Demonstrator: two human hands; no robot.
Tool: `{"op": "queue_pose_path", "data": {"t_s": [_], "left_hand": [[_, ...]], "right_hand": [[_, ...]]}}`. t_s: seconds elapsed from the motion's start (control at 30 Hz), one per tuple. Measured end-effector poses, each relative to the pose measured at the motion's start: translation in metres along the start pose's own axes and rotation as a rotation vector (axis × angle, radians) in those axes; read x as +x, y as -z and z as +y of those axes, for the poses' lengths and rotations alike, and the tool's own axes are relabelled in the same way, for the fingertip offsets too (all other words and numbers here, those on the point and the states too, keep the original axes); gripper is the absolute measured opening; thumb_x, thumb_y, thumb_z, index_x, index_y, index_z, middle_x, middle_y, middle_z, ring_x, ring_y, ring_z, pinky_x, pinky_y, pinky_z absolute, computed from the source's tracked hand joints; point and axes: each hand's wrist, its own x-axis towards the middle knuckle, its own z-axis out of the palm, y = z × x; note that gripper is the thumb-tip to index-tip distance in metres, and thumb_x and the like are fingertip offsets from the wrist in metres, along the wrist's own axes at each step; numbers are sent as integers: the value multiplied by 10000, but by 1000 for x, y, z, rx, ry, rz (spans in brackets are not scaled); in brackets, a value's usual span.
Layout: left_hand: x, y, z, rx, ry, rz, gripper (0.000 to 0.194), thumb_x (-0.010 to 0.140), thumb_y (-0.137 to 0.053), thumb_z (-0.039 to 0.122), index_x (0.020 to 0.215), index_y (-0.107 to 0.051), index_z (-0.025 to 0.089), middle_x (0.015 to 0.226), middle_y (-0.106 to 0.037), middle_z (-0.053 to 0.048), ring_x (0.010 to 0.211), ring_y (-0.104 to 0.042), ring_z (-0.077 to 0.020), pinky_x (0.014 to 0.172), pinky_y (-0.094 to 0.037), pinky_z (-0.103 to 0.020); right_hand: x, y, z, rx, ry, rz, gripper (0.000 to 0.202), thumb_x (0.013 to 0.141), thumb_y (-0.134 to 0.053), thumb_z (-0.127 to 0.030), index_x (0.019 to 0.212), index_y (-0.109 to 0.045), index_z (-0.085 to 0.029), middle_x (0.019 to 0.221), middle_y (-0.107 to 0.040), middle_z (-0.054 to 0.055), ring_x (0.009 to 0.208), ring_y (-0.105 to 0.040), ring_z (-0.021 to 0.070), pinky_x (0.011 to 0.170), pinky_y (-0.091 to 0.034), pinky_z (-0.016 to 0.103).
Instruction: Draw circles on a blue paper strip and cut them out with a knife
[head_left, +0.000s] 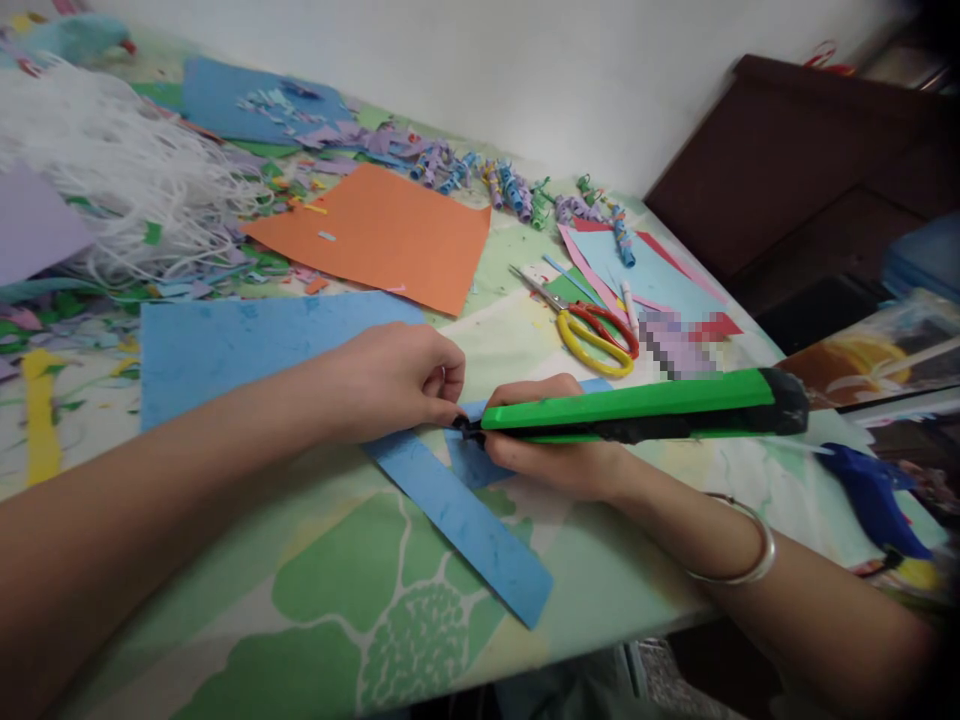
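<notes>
My right hand [559, 450] is wrapped round a long green and black tool, seemingly a utility knife [637, 405], whose narrow dark tip points left. My left hand [405, 375] is closed in a pinch at that tip; what lies between its fingertips is hidden. Under the hands lies a small piece of blue paper [476, 465], partly covered. A blue paper strip [472, 535] runs from below my left hand towards the table's front edge. Behind my left wrist is a larger blue sheet [262, 340].
Scissors [592, 335] with red and yellow handles lie beyond my right hand. An orange sheet [390, 235], white string [135, 170], paper scraps and several curled paper pieces [510, 190] cover the back. A blue glue gun-like object [874, 500] is at right.
</notes>
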Motion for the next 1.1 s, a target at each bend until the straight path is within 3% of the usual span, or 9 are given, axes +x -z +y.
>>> {"op": "queue_pose_path", "data": {"t_s": [0.33,0.57,0.73,0.9,1.1], "left_hand": [[0,-1,0,6,0,25,89,688,-708,262,655,-634,225,519,-561,66,525,-524,-141,532,-320,-262],[-7,-2,8,72,4,128,67,730,-681,237,699,-739,224,658,-682,14,653,-602,-175,617,-359,-269],[-7,0,8,93,-3,101,117,757,-678,279,692,-753,217,664,-702,-4,648,-611,-177,609,-348,-271],[-7,-1,5,92,-15,36,261,761,-649,349,540,-657,211,532,-613,-2,541,-531,-157,564,-309,-283],[-8,-2,1,32,-37,-7,330,698,-616,487,509,-574,220,512,-561,-4,526,-489,-162,533,-301,-285]], "right_hand": [[-1,-2,-2,-37,-63,37,182,703,-541,-300,573,-514,-175,518,-458,-31,511,-370,79,480,-323,209],[-3,5,-1,-19,20,-82,160,765,-552,-237,620,-534,-171,551,-485,-36,537,-368,79,501,-281,225],[-5,7,-4,12,29,-138,96,763,-584,-182,673,-600,-155,591,-549,-36,548,-437,78,524,-321,221],[-6,5,-7,1,67,-135,78,768,-640,-157,692,-622,-153,588,-525,-62,545,-412,63,564,-345,209],[-8,3,-3,7,123,-191,62,800,-636,-194,753,-621,-157,636,-567,-47,573,-469,75,557,-343,205]]}}
